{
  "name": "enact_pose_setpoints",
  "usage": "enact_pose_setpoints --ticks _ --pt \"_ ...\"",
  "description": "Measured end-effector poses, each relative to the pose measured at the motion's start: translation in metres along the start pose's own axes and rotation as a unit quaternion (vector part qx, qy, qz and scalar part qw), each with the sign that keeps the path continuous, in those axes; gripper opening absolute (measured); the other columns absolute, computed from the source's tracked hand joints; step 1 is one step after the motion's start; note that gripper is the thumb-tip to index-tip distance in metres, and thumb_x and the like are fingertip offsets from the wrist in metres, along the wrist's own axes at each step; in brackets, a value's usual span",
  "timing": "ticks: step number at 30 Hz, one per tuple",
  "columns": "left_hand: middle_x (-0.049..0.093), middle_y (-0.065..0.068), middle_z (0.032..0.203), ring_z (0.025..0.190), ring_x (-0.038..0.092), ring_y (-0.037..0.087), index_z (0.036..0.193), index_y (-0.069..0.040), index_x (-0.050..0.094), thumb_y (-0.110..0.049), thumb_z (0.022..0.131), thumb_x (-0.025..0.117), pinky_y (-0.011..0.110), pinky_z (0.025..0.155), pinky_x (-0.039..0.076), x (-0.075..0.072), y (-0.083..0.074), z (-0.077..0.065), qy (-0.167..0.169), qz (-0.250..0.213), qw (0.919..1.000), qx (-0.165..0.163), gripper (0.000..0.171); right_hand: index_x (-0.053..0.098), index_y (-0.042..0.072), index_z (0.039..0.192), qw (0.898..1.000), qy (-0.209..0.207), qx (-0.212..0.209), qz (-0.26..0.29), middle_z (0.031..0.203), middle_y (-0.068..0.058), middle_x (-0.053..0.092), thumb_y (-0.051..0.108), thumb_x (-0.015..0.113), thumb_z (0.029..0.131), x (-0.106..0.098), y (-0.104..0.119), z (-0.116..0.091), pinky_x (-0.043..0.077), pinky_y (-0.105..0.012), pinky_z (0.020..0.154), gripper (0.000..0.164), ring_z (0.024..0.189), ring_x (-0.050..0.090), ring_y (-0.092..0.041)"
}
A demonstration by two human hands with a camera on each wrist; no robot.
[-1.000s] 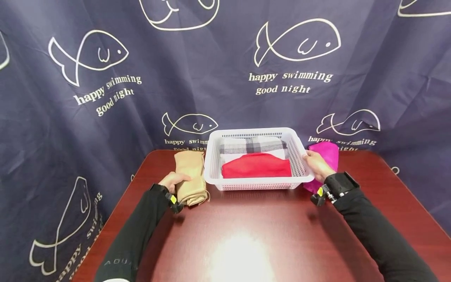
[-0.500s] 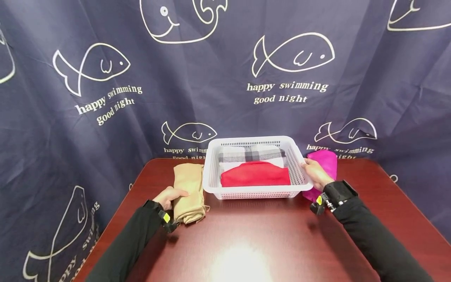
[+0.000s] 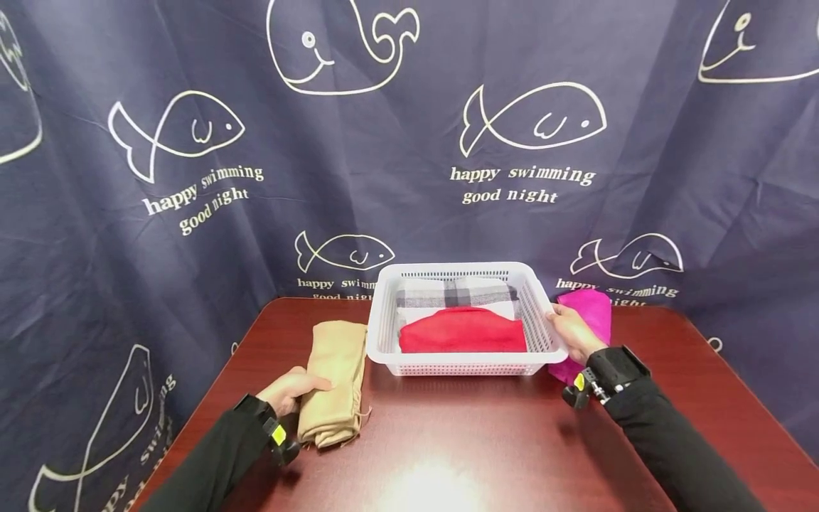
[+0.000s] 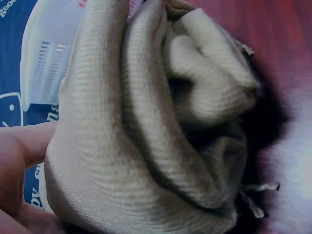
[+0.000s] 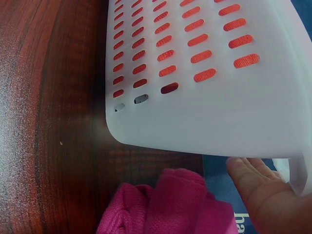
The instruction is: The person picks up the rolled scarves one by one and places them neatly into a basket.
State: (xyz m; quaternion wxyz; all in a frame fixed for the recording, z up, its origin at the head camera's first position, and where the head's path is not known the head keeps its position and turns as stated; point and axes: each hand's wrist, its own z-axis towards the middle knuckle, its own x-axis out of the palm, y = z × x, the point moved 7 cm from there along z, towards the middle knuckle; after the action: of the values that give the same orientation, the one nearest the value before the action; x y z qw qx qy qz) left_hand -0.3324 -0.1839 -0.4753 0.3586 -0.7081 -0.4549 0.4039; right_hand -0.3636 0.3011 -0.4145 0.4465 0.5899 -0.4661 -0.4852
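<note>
My left hand [image 3: 292, 389] grips the left side of a folded beige scarf [image 3: 338, 373], thumb on top. Its thick folds and a few loose fringe threads fill much of the left wrist view. A white plastic basket [image 3: 473, 359] stands at the back of the table, just right of the scarf. By its right rim my right hand [image 3: 573, 333] holds it, with fingers under the lip in the right wrist view. Inside the basket lie a folded red cloth [image 3: 462, 331] and, behind it, a grey and white plaid cloth [image 3: 457, 291].
A folded magenta cloth [image 3: 591, 313] lies right of the basket, partly behind my right hand. The reddish-brown table [image 3: 499, 427] reaches back to a dark blue curtain [image 3: 422, 199] with white fish and whale drawings.
My left hand has drawn the beige scarf toward me and slightly left, away from the back edge. The right hand keeps its hold on the basket. The head view has tilted up a little.
</note>
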Motion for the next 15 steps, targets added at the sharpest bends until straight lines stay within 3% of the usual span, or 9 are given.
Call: enact_pose_setpoints --ticks 9,15 --pt "0.065 0.005 0.071 0.067 0.064 0.017 0.081 0.002 0.062 -0.007 0.079 0.065 0.036 0.066 0.053 0.004 0.009 -0.022 0.024 0.026 0.9993 -0.009 0.009 0.015 -0.017 0.142 1.0 -0.007 -0.009 -0.021 0.135 -0.043 0.031 0.01 0.02 0.102 0.0 -0.001 -0.002 0.044 -0.053 0.091 0.048 0.116 0.047 -0.044" --pt "0.065 0.009 0.077 0.072 0.065 0.022 0.089 0.006 0.057 -0.005 0.08 0.065 0.04 0.07 0.054 0.006 0.013 -0.035 0.053 0.037 0.9978 -0.01 0.017 0.012 -0.017 0.142 1.0 0.0 -0.006 -0.014 0.137 -0.043 0.028 0.01 0.019 0.102 0.002 -0.002 -0.002 0.042 -0.056 0.093 0.049 0.121 0.041 -0.05"
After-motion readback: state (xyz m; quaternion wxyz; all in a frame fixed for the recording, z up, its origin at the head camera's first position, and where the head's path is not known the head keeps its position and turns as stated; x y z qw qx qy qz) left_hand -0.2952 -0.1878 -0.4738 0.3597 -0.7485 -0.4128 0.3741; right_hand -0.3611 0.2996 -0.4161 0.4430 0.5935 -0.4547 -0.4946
